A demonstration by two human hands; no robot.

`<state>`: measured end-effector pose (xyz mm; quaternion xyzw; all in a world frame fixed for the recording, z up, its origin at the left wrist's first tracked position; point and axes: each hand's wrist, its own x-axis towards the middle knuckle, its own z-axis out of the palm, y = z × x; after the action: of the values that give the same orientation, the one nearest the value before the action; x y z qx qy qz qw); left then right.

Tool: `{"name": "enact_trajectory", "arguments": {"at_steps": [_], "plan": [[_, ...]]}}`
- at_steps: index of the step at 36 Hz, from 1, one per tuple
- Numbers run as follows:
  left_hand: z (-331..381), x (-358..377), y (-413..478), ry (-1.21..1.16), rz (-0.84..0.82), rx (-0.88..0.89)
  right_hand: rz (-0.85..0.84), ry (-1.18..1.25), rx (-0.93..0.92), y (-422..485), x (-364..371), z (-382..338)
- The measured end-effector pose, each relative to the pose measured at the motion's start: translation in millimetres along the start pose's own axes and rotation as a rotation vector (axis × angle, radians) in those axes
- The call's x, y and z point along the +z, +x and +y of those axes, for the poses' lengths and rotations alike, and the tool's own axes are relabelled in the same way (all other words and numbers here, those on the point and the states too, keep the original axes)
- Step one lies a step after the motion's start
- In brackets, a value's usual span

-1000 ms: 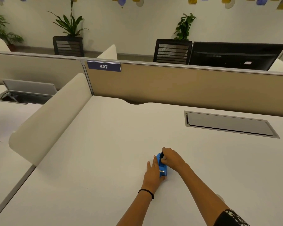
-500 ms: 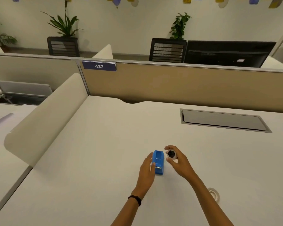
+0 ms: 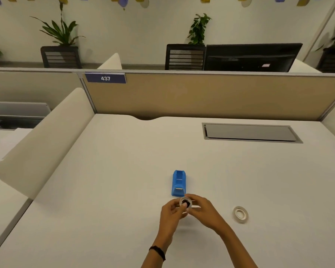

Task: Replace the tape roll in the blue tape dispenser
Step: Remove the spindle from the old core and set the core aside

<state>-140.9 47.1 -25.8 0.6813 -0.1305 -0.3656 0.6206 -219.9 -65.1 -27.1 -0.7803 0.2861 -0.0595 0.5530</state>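
Tape roll (image 3: pixel 185 203) with black core pinched between left grip (image 3: pixel 171 213) and right grip (image 3: pixel 203 211), fingers of both curled round it, just this side of blue tape dispenser (image 3: pixel 178 183) standing on desk (image 3: pixel 104 190). Second tape roll (image 3: pixel 240 214) flat on desk, apart to the right. "437" in white on blue partition label (image 3: pixel 105 78). Forearms angled inward, black wristband (image 3: pixel 157 252) on left.

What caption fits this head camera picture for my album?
Left hand and right hand hold a tape roll near the blue tape dispenser; a second roll lies to the right.

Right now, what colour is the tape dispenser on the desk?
The tape dispenser is bright blue; the head view shows it.
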Motion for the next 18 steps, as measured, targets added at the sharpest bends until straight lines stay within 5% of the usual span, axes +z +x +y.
{"name": "enact_trajectory", "arguments": {"at_steps": [18], "plan": [[-6, -1, -15, 0.009, 0.073, -0.007, 0.220, 0.038, 0.098, -16, 7, 2]]}}
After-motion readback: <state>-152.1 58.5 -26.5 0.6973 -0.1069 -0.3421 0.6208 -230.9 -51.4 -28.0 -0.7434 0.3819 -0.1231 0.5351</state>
